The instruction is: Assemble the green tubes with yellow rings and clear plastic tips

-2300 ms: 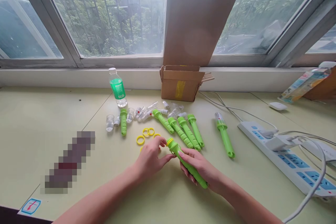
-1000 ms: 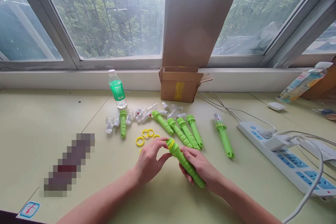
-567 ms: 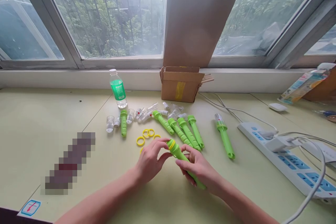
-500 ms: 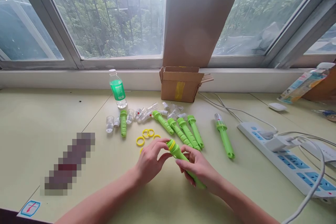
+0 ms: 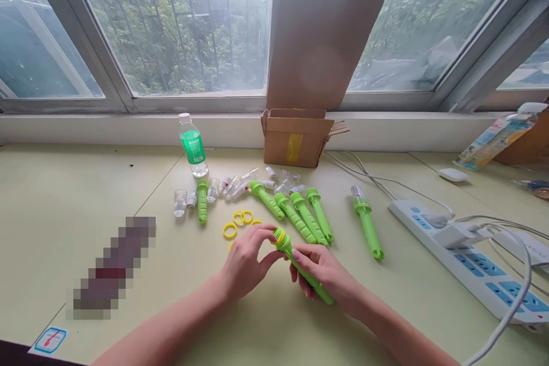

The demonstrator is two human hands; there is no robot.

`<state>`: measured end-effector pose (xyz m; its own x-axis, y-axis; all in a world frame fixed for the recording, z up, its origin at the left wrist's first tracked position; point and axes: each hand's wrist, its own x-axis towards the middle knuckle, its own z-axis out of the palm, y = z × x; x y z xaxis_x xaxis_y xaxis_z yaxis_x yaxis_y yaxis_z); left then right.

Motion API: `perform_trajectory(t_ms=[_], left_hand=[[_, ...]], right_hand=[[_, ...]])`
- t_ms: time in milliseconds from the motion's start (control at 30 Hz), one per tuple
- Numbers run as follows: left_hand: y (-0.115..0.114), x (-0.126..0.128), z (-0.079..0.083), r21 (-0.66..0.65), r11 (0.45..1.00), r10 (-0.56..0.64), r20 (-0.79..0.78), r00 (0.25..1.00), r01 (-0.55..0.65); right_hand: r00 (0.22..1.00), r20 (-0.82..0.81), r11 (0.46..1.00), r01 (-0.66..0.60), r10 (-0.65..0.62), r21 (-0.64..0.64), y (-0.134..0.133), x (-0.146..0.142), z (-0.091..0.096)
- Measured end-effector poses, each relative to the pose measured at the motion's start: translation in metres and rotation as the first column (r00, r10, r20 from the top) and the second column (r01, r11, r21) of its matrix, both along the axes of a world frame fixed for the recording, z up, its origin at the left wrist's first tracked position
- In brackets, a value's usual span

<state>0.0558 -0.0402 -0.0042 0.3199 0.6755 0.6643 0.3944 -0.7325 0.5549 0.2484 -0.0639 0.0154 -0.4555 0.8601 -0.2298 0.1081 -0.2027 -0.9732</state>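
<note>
My right hand (image 5: pixel 326 269) is wrapped around a green plastic handle (image 5: pixel 288 247), which tilts with its threaded end up and to the left. Around the neck of that handle sits a yellow ring (image 5: pixel 280 237), pinched by the thumb and fingers of my left hand (image 5: pixel 246 257). Loose yellow rings (image 5: pixel 230 231) lie just beyond my left hand, partly hidden by it. Several more green handles (image 5: pixel 297 222) rest on the table past my hands, and one (image 5: pixel 202 203) lies further left.
Clear ribbed cups (image 5: pixel 180 203) and small white pieces are scattered behind the rings. One green handle with a clear top (image 5: pixel 369 229) lies to the right, near a power strip (image 5: pixel 467 263) with cables. A bottle (image 5: pixel 194 148) and cardboard box (image 5: pixel 295 140) stand at the back.
My right hand has shifted its grip slightly up the handle, its thumb now nearer the neck. The yellow ring sits more level around the neck. My left hand has barely moved.
</note>
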Motion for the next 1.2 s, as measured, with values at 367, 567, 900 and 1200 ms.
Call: perform_trajectory(t_ms=[367,567,900,1200], left_hand=[[0.0016,0.0,-0.0043,-0.035,0.999,-0.004,0.004,1.0,0.004],[0.002,0.0,-0.0051,-0.049,0.999,0.008,-0.006,1.0,-0.008],[0.0024,0.0,-0.007,-0.066,0.997,0.029,-0.018,0.999,-0.03],[0.0022,-0.0002,-0.0054,-0.06,0.998,0.036,-0.022,0.999,-0.038]], right_hand=[[0.998,0.042,0.999,0.043,-0.042,-0.03,0.001,0.0001,-0.0044],[0.998,0.041,0.999,0.039,-0.038,-0.033,0.0002,0.0011,-0.0055],[1.0,0.024,0.999,0.019,-0.018,-0.035,0.001,0.0009,-0.0059],[1.0,0.022,0.999,0.008,-0.007,-0.042,0.0008,0.0006,-0.0042]])
